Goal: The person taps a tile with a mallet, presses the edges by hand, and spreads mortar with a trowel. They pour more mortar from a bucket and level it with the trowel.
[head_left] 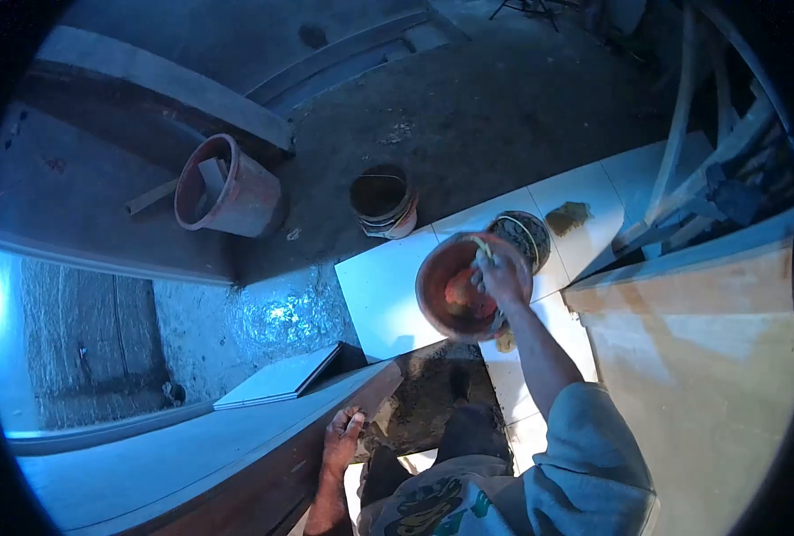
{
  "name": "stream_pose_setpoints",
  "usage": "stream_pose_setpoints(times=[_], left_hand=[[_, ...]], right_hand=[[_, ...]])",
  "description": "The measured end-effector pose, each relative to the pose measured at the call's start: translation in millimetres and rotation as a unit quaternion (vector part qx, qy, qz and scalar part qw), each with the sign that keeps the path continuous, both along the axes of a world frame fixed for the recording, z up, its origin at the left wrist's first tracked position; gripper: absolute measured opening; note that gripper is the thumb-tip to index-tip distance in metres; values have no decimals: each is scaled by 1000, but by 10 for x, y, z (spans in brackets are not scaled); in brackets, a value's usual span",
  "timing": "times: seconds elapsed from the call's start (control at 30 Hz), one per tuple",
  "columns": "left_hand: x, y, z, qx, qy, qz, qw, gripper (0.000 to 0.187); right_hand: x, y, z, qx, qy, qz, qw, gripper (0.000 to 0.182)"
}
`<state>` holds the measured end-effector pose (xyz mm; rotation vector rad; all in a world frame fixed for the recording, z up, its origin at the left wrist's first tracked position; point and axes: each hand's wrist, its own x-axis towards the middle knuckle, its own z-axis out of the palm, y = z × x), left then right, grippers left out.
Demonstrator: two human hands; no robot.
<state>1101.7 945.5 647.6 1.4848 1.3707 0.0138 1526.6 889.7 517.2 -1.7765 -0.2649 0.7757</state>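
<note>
My right hand (pixel 501 275) is closed over the mouth of a reddish bucket (pixel 429 290), at a pale yellowish strip (pixel 484 247) that looks like its handle. Inside the bucket a red-orange patch shows, but I cannot make out what it is. Close behind it stands a dark bucket (pixel 540 234) with a thin wire handle, partly covered by the reddish one. Low in the view, my left hand (pixel 343 433) has its fingers curled, with nothing visible in them. It is beside the brown side of a long ledge (pixel 308 438).
White tiles (pixel 379 286) cover part of the floor, with a brown smear (pixel 567 217) on one. A small pail (pixel 401 223) and a large pinkish tub (pixel 254 196) stand further off. Tiles (pixel 276 380) lie stacked on the ledge. Wooden poles (pixel 674 134) lean at the right.
</note>
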Motion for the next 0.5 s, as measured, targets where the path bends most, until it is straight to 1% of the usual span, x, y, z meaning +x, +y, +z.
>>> stream_pose_setpoints(times=[0.03,0.1,0.13,0.17,0.2,0.23,0.3,0.33,0.37,0.4,0.47,0.5], left_hand=[[58,-3,96,10,3,-15,1000,39],[101,31,136,22,4,-40,999,39],[114,30,138,25,1,-33,999,39],[120,39,157,-48,-55,37,997,40],[126,61,162,-120,-112,104,981,41],[115,80,139,-122,-86,104,983,43],[101,62,129,-117,-81,114,983,44],[97,55,100,-119,-73,120,983,46],[56,71,35,-118,-73,100,985,47],[12,82,-61,-113,-77,103,985,47],[-93,76,-188,-121,-74,77,987,48],[80,72,33,-113,-57,89,988,46]], right_hand=[[155,171,276,30,28,-15,999,39],[558,498,320,3,-11,-7,1000,38],[736,642,374,1,-24,-7,1000,38],[900,791,441,0,-37,-7,999,37],[1085,942,461,-30,-67,3,997,35],[1252,1080,501,-59,-96,12,994,33],[1535,1345,590,-46,-100,0,994,32],[1716,1487,581,-55,-110,7,992,32],[1954,1634,494,-65,-120,14,991,33],[2099,1747,515,-82,-148,2,986,35],[2159,1832,751,-127,-234,-60,962,41],[2164,1851,823,-139,-259,-78,953,44]])
